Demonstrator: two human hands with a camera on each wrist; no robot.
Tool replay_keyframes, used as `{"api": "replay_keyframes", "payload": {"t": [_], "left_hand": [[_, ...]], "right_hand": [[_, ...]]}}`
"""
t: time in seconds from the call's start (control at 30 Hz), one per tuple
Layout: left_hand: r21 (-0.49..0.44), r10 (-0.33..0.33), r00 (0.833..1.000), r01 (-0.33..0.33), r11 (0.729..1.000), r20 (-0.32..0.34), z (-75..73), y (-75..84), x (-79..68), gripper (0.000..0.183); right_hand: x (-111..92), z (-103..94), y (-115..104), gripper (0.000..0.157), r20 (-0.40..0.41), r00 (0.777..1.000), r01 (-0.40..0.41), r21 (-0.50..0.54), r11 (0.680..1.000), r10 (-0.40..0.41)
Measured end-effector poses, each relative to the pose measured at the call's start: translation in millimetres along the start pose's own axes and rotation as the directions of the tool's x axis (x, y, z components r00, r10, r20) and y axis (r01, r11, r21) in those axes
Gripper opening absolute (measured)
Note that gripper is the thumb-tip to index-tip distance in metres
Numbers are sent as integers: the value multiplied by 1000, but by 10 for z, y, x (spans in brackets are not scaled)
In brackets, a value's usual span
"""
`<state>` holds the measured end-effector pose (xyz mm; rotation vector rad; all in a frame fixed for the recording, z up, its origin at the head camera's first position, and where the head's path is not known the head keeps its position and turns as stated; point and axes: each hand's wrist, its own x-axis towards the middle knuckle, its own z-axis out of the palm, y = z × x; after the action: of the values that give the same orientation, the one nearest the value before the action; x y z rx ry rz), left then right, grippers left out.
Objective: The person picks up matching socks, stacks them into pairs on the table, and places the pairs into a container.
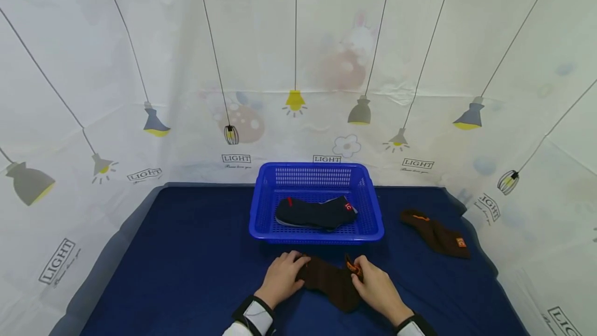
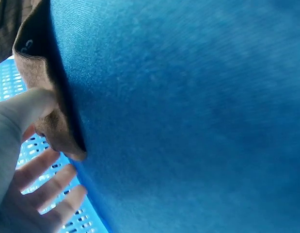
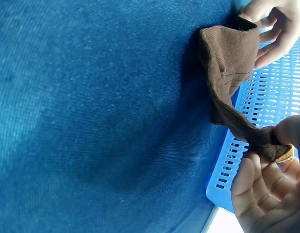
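Note:
A brown sock (image 1: 332,280) with an orange mark lies stretched between my two hands, in front of the blue basket. My left hand (image 1: 281,278) pinches its left end between thumb and fingers; in the left wrist view the thumb lies on the brown fabric (image 2: 36,70) while the other fingers spread below. At the other end, my right hand (image 1: 379,288) pinches the part with the orange mark. The right wrist view shows that end bunched between thumb (image 3: 290,130) and fingers, with the sock's middle (image 3: 232,58) hanging loosely.
Behind the hands stands a blue perforated basket (image 1: 317,238) holding dark socks (image 1: 313,215) with red marks. Another brown sock (image 1: 438,236) with an orange label lies to the right on the dark blue cloth (image 1: 186,258). A lamp-printed white curtain (image 1: 186,66) encloses the table.

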<state>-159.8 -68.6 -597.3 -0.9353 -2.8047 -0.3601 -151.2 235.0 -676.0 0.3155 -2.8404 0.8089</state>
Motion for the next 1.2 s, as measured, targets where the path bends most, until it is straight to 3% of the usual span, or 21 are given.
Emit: {"api": "replay_keyframes", "payload": {"t": [0.13, 0.27, 0.43, 0.53, 0.67, 0.93, 1.2], "left_hand": [[9, -14, 997, 14, 1000, 77, 1, 20, 43, 59], [17, -25, 995, 23, 1000, 97, -9, 42, 55, 55], [12, -27, 994, 26, 1000, 102, -19, 52, 77, 47], [-16, -8, 998, 9, 1000, 65, 5, 41, 85, 43], [-26, 40, 999, -41, 999, -4, 166, -31, 88, 37], [-35, 18, 1000, -18, 999, -1, 503, -189, 13, 31], [-45, 10, 1000, -11, 999, -28, 39, -112, -163, 35]], "right_hand": [[-6, 6, -6, 30, -1, 1000, -2, 0, 1000, 2], [-21, 3, -12, 31, -20, 1000, 10, 2, 1000, -10], [-31, -20, -29, 30, -4, 1000, -16, 18, 1000, 16], [-33, -38, -42, 28, 17, 999, -38, 22, 999, 38], [-38, -46, -41, 28, 30, 998, -55, 20, 998, 54], [-30, -37, -32, 30, 26, 997, -68, 41, 997, 67], [-36, -11, -64, 30, -2, 999, -52, 100, 994, 52]]}}
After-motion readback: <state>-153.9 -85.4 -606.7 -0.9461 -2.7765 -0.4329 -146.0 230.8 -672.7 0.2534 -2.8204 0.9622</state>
